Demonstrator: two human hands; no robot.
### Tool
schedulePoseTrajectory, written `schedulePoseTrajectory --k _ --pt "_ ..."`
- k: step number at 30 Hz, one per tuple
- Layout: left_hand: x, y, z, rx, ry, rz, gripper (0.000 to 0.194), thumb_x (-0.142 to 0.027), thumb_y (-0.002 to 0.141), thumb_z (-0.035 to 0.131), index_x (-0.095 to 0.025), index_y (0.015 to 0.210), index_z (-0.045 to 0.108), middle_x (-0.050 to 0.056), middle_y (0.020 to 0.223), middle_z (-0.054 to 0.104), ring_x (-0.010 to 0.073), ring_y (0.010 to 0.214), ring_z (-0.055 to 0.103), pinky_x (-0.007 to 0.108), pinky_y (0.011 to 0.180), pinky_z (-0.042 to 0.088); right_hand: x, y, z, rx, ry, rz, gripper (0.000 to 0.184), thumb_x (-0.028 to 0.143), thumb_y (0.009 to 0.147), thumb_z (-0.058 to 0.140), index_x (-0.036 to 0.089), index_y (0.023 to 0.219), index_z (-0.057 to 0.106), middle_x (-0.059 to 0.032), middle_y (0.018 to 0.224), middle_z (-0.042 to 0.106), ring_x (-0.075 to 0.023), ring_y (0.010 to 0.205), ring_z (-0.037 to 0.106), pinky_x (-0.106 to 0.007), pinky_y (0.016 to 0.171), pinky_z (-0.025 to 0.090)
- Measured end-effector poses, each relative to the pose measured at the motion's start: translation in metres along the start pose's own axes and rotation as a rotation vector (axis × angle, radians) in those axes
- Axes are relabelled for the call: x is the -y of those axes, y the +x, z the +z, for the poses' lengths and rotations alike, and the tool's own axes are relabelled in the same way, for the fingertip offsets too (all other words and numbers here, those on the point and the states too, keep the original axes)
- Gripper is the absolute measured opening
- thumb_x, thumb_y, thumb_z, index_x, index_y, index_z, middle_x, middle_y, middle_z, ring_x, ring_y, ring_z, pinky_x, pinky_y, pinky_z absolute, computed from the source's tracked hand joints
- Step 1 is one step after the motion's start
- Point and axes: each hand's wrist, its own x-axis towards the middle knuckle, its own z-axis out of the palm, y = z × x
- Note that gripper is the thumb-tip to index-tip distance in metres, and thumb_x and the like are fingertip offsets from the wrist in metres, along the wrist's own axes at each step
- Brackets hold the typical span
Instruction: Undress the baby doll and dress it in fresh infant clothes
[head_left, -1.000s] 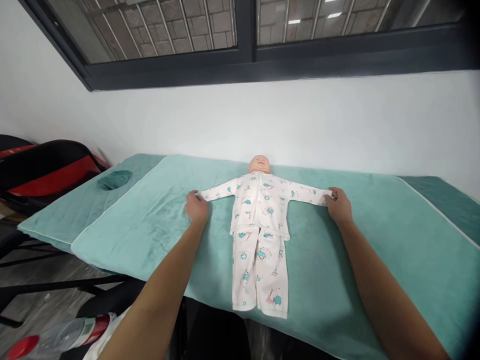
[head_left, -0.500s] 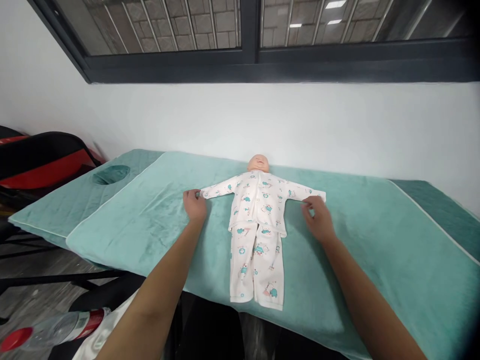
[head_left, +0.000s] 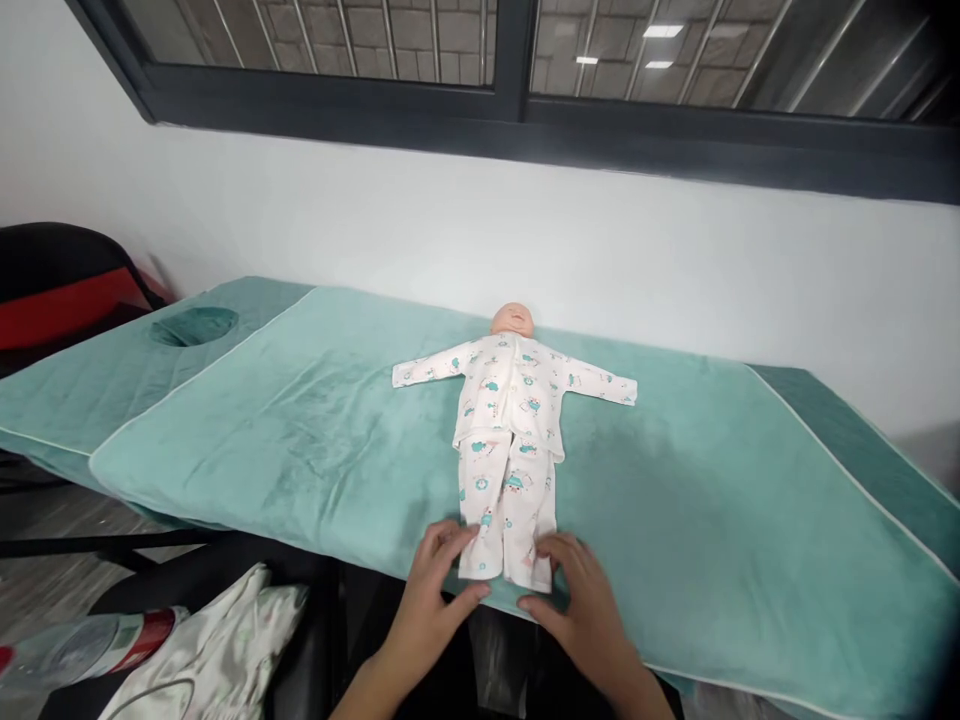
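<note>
A baby doll [head_left: 513, 319] lies on its back, its bald head toward the wall. It is dressed in a white pajama top [head_left: 511, 390] with teal and pink prints, both sleeves spread out sideways. Matching pajama pants [head_left: 507, 510] cover the legs, their hems close to the bed's front edge. My left hand [head_left: 433, 590] is at the left leg hem, fingers over the cloth and thumb apart below it. At the right hem, my right hand [head_left: 574, 595] is likewise curved around the cuff with thumb and fingers apart. Neither hand visibly grips the fabric.
The doll rests on a teal-covered massage bed [head_left: 300, 400] with a face hole [head_left: 195, 326] at its left end. Beside me on a black seat are a plastic bottle [head_left: 82, 645] and crumpled printed cloth [head_left: 225, 650]. A red-and-black chair [head_left: 67, 290] stands at far left.
Both hands have left the sleeve cuffs, the right one first, and moved down and inward to the pants hems. The sleeves stay spread. The view has shifted slightly.
</note>
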Motion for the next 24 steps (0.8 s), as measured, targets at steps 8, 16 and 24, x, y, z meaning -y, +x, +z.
schedulePoseTrajectory --k 8,16,24 --pt "-0.026 0.006 0.019 -0.191 0.146 0.106 0.038 -0.024 0.089 0.057 -0.043 0.121 0.064 0.007 0.102 0.050 0.0227 0.096 0.057 0.040 0.083 0.055 0.036 -0.001 0.029 -0.192 0.109 0.094 0.023 0.027 0.095 0.048 0.025 0.073 0.042 0.0012 0.068 0.051 -0.0185 0.062 0.051 -0.032 0.058 0.041" --pt "-0.046 -0.002 0.005 -0.292 0.318 0.370 0.030 -0.008 0.089 0.051 -0.027 0.103 0.068 0.007 0.094 0.055 0.0209 0.090 0.055 0.036 0.076 0.051 0.045 -0.014 0.031 -0.319 -0.009 0.070 0.011 0.027 0.093 0.054 0.026 0.104 0.055 -0.0073 0.102 0.059 -0.0234 0.092 0.059 -0.037 0.073 0.051" --pt "-0.075 -0.013 0.017 -0.265 0.297 0.440 0.023 -0.003 0.090 0.050 -0.021 0.096 0.063 0.005 0.090 0.060 0.0166 0.084 0.056 0.031 0.075 0.050 0.043 -0.006 0.021 -0.344 0.018 0.026 0.009 0.018 0.096 0.048 0.022 0.097 0.056 -0.0040 0.093 0.058 -0.0172 0.084 0.058 -0.030 0.074 0.050"
